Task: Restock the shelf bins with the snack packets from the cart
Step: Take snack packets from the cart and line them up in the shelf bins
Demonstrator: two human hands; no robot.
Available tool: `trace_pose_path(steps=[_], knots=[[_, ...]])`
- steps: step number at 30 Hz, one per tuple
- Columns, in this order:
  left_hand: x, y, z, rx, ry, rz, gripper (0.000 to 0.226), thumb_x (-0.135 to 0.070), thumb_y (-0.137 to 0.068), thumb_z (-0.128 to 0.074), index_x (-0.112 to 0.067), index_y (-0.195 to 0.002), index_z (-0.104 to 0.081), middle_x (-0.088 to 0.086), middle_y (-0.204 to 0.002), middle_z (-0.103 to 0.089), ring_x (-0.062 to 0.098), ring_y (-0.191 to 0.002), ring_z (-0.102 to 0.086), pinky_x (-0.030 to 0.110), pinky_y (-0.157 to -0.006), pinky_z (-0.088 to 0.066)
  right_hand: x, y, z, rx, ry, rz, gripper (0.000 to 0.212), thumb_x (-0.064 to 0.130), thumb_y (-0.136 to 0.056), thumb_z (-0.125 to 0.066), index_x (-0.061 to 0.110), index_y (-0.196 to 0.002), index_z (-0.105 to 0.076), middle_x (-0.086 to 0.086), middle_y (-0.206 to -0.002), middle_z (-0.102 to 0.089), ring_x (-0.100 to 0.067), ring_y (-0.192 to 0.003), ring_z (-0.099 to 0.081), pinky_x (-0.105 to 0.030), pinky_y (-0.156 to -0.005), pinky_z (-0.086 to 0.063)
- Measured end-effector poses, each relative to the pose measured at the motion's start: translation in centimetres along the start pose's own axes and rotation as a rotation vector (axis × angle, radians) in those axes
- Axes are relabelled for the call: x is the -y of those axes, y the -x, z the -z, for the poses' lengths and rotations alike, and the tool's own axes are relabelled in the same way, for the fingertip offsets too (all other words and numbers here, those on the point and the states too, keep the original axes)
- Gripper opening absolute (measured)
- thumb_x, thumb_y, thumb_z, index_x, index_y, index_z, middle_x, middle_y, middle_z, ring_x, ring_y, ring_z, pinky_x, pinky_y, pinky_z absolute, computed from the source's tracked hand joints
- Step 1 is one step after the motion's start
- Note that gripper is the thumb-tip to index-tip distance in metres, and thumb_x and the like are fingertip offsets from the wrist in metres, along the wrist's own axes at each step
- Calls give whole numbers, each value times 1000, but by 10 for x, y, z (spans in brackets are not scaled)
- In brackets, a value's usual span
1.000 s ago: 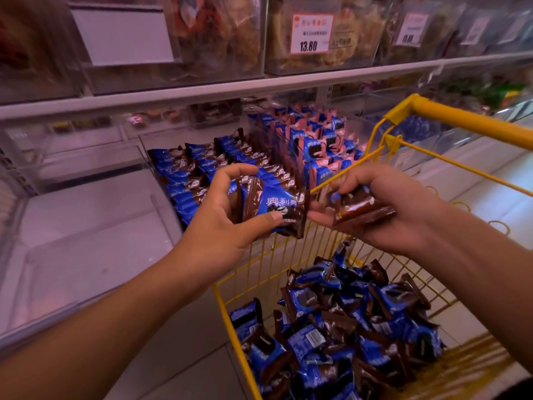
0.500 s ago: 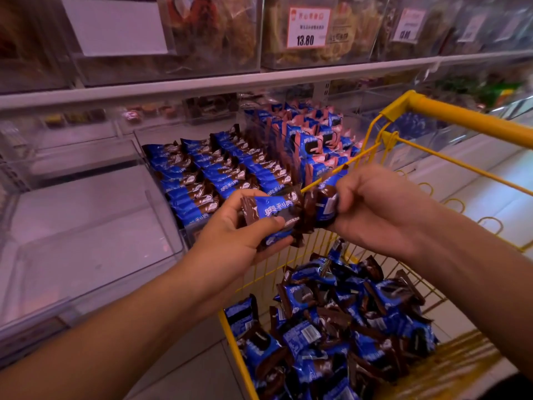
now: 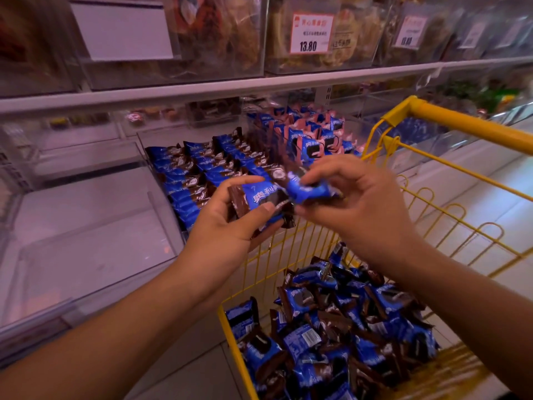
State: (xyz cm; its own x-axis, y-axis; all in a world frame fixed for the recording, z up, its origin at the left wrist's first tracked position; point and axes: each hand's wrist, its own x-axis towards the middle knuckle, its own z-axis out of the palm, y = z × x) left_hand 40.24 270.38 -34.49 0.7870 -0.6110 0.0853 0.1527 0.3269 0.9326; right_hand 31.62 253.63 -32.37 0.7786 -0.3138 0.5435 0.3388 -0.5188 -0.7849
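Fingers of left hand (image 3: pixel 227 226) clamp a stack of blue-and-brown foil snack packets (image 3: pixel 259 202); right hand (image 3: pixel 354 203) pinches another blue packet (image 3: pixel 304 189) against it. Stack's long axis runs left-right. Clear plastic shelf bin (image 3: pixel 202 171) lies just behind, nearer left hand.

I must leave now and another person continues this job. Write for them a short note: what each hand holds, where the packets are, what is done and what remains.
Left hand: grips a small stack of blue-and-brown packets, thumb on top.
Right hand: fingers pinch one more packet, at the stack.
Both hands are above the yellow cart's front edge.
Done: the middle bin holds neat rows of the same packets.
Left: many loose packets in the cart. The clear bin on the left has no packets that I can see.
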Motion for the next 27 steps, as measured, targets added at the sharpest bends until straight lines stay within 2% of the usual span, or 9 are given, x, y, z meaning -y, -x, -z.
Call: trace_pose_path(steps=[4, 6, 8, 12, 15, 19, 22, 25, 27], knots=[[-5, -2, 3, -4, 76, 19, 26, -2, -93, -58, -17, -113, -65, 5, -110, -74, 20, -102, -71, 25, -76, -58, -1, 2, 1, 81, -61, -39, 14, 26, -78, -81, 28, -92, -79, 2, -118, -61, -10, -115, -60, -24, -81, -56], [-7, -3, 6, 13, 64, 12, 27, -2, -94, -57, -21, -110, -67, 4, -110, -74, 21, -101, -72, 27, -77, -58, 2, 1, 2, 64, -28, -38, 13, 27, -77, -79, 29, -90, -78, 1, -117, -62, -9, -112, -62, -18, -80, -53], [-9, -2, 8, 20, 15, -19, 34, -2, -93, -59, -28, -113, -66, -1, -109, -74, 22, -101, -72, 30, -76, -59, 3, 1, 1, 63, -100, -59, 27, 16, -73, -81, 24, -97, -72, 1, -114, -65, -13, -108, -67, -22, -80, -56], [-12, 5, 14, -2, -192, -163, 62, -3, -87, -68, -37, -133, -46, -7, -113, -72, 19, -102, -71, 36, -80, -60, 6, 1, 0, 104, -325, -199, 69, 5, -64, -85, 23, -125, -59, 1, -118, -64, -23, -99, -73, -31, -73, -60], [-15, 11, 17, 7, -332, -281, 69, 2, -84, -71, -31, -137, -40, -10, -120, -68, 11, -104, -70, 30, -80, -60, 7, 3, -5, 111, -466, -368, 57, 7, -64, -83, 16, -118, -66, -7, -118, -69, -27, -97, -74, -32, -71, -60], [-21, 18, 20, 34, -435, -378, 69, 7, -82, -71, -24, -136, -43, -8, -128, -62, 6, -112, -65, 20, -88, -54, 7, 7, -16, 99, -802, -583, 47, 7, -71, -75, 7, -116, -63, -16, -118, -71, -26, -101, -72, -35, -77, -61], [-27, 23, 22, 61, -469, -403, 69, 13, -82, -68, -21, -136, -43, -7, -134, -58, 6, -121, -59, 22, -92, -53, 10, 9, -27, 60, -859, -631, 47, 13, -69, -74, 13, -115, -65, -15, -124, -68, -21, -103, -70, -33, -88, -58], [-31, 29, 24, 75, -468, -409, 67, 16, -83, -64, -22, -135, -46, -9, -135, -57, 3, -122, -57, 21, -93, -52, 15, 12, -38, 42, -980, -624, 41, 9, -69, -71, 11, -110, -66, -12, -116, -72, -18, -97, -72, -26, -78, -60], [-34, 32, 27, 74, -436, -389, 61, 12, -82, -63, -23, -131, -51, -11, -127, -61, 1, -110, -63, 18, -83, -55, 21, 13, -44, 37, -981, -607, 41, 7, -67, -72, 9, -107, -65, -13, -112, -73, -19, -97, -73, -26, -78, -60]])
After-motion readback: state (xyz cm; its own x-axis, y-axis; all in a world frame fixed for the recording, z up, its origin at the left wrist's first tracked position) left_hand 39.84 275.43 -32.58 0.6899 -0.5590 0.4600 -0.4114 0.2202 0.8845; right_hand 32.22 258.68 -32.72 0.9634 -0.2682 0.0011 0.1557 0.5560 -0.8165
